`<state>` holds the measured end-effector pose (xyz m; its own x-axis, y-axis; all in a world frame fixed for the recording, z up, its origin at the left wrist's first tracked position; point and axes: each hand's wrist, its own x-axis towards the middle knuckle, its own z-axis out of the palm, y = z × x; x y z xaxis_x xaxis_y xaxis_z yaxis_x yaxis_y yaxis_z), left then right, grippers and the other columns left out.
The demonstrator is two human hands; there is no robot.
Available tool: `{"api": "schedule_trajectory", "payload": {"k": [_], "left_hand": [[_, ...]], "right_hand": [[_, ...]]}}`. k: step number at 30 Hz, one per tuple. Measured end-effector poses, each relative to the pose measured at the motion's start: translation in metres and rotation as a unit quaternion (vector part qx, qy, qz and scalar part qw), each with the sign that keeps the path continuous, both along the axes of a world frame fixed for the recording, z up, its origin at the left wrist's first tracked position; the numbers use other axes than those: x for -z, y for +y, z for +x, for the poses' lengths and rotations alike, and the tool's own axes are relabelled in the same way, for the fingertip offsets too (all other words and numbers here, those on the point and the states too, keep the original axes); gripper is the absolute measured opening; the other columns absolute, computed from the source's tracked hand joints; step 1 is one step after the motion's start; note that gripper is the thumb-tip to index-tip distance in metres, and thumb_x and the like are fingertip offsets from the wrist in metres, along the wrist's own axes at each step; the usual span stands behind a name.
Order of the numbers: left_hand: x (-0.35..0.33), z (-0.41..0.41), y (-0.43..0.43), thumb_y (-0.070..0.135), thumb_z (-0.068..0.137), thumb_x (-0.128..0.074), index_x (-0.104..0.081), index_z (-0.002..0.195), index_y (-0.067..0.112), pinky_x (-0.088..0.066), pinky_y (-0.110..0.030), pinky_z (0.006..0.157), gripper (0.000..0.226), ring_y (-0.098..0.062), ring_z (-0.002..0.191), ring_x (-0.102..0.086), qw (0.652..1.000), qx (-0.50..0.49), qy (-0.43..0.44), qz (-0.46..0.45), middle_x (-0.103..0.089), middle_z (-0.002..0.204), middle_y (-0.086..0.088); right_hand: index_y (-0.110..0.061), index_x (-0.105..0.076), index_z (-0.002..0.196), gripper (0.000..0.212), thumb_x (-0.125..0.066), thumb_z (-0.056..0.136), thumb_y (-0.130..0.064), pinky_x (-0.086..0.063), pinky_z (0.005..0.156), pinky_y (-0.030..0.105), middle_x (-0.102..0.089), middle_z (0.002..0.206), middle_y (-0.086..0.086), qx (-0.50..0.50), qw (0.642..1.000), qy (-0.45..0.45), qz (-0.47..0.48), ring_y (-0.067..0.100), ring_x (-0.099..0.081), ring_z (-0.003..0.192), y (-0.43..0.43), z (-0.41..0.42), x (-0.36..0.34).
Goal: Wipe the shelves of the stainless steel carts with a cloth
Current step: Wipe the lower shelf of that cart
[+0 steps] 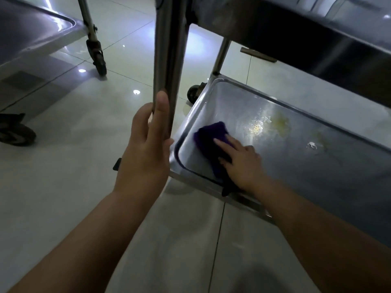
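A stainless steel cart stands at the right, its bottom shelf (296, 166) a shallow tray with a raised rim. A purple cloth (211, 136) lies in the shelf's near left corner. My right hand (241, 159) presses flat on the cloth with straight fingers. Yellowish stains (266, 123) and a white speck (312, 145) mark the shelf to the right of the cloth. My left hand (148, 144) grips the cart's vertical corner post (167, 60), thumb up along it. The shelf above (296, 28) overhangs the far side.
A second steel cart (31, 32) stands at the upper left, with its leg and caster (99, 60) on the glossy tiled floor. Another wheel (14, 134) shows at the left edge. A caster (193, 94) of the near cart sits behind the post.
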<state>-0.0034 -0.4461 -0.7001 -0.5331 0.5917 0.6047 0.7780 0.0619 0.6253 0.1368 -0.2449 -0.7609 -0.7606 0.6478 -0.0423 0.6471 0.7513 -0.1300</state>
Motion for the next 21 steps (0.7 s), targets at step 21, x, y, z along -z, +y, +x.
{"api": "schedule_trajectory", "payload": {"k": [21], "left_hand": [[0.057, 0.050, 0.054, 0.034, 0.099, -0.017, -0.046, 0.128, 0.014, -0.040, -0.041, 0.093, 0.045, -0.029, 0.112, -0.045, 0.825, 0.118, 0.275, -0.479, -0.047, 0.124, -0.009]], "right_hand": [[-0.039, -0.013, 0.149, 0.051, -0.029, 0.100, -0.039, -0.023, 0.108, 0.050, -0.007, 0.159, -0.002, 0.270, 0.962, -0.042, -0.008, 0.037, -0.025, 0.135, 0.015, 0.097, -0.006]]}}
